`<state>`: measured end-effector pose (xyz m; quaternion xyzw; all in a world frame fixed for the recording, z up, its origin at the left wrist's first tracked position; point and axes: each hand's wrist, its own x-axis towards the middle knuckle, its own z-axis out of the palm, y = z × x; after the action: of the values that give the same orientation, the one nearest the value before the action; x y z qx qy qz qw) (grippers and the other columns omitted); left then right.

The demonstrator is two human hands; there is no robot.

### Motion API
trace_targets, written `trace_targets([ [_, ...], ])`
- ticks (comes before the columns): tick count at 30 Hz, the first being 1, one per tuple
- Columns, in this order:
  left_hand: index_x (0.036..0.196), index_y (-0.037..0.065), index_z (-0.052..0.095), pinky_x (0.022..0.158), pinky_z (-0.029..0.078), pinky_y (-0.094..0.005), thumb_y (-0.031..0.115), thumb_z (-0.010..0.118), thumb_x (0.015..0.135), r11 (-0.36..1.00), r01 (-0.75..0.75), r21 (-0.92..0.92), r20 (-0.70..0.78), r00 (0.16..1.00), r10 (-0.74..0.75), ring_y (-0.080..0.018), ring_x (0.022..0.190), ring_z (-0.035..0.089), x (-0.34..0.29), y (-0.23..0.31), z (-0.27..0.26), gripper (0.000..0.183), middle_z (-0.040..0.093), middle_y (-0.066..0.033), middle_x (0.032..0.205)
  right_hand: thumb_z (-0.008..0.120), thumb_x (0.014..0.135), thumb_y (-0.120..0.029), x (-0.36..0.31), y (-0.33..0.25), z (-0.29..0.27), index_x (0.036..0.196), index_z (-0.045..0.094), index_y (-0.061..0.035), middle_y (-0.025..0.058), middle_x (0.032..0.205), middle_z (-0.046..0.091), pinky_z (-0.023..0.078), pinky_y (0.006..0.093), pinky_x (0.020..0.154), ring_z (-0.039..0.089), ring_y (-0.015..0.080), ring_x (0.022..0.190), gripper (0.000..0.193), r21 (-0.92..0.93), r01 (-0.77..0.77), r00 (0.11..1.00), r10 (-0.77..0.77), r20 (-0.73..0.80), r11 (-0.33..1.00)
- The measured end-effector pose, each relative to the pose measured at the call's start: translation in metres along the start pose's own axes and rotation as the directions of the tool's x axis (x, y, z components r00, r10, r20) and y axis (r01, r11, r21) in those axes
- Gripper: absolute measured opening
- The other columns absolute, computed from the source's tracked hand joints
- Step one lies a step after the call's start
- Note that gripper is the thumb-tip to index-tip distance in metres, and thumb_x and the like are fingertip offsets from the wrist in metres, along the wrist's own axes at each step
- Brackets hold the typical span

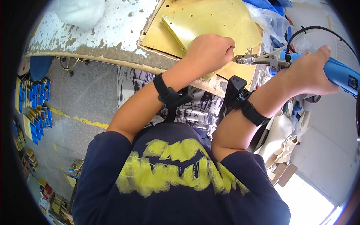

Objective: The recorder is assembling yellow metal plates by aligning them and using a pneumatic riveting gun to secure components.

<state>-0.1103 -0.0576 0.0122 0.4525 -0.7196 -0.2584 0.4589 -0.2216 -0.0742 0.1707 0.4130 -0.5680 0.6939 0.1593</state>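
Note:
My left hand [210, 52] is closed above a stack of yellowish, brass-coloured plates [221, 18] with small holes in them. What its curled fingers hold, if anything, is hidden. Wrapped around a blue hand-held tool [339, 73], my right hand [313, 71] keeps it roughly level. The tool has a narrow metal nose with a small clamp-like end and a black cable arching over it. Its tip points left and is close beside my left fingers; I cannot tell whether they touch.
A worn, paint-chipped workbench [123, 33] carries a white bundle [80, 11] at the far left. Clear plastic sheeting [268, 22] lies right of the plates. Blue-and-yellow pieces [35, 123] stand on the left floor. Pale scraps [279, 138] are piled at the right.

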Motion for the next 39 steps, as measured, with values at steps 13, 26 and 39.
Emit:
trace_targets([
  [13, 0.087, 0.010, 0.074, 0.064, 0.053, -0.0380, 0.016, 0.061, 0.079, 0.999, -0.009, 0.037, 0.000, 1.000, 0.009, -0.0286, 0.070, 0.066, 0.001, -0.001, 0.002, 0.017, 0.069, -0.0103, 0.072, 0.064, 0.076, -0.015, 0.006, 0.002, -0.004, 0.116, 0.036, 0.0110, 0.0223, 0.104, 0.051, 0.051, 0.0381, 0.068, 0.058, 0.0286, 0.084, 0.055, 0.087, -0.001, 0.997, -0.006, 0.076, 0.996],
  [26, 0.096, 0.008, 0.073, 0.072, 0.048, -0.0338, 0.003, 0.060, 0.075, 0.927, -0.306, 0.219, 0.151, 0.949, 0.278, -0.0249, 0.078, 0.056, -0.010, -0.002, 0.007, 0.026, 0.061, -0.0064, 0.077, 0.070, 0.078, -0.014, 0.020, 0.005, -0.012, 0.120, 0.035, 0.0097, 0.0208, 0.098, 0.055, 0.053, 0.0295, 0.052, 0.060, 0.0221, 0.063, 0.060, 0.215, -0.106, 0.985, 0.073, 0.156, 0.971],
  [39, 0.097, 0.008, 0.072, 0.071, 0.048, -0.0341, 0.002, 0.060, 0.074, 0.935, -0.327, 0.136, 0.164, 0.938, 0.305, -0.0247, 0.078, 0.058, -0.003, -0.010, -0.018, 0.027, 0.063, -0.0081, 0.080, 0.067, 0.079, -0.013, 0.062, 0.035, -0.003, 0.119, 0.035, 0.0079, 0.0192, 0.093, 0.058, 0.052, 0.0306, 0.047, 0.059, 0.0216, 0.054, 0.056, 0.295, -0.070, 0.993, 0.038, 0.111, 0.953],
])
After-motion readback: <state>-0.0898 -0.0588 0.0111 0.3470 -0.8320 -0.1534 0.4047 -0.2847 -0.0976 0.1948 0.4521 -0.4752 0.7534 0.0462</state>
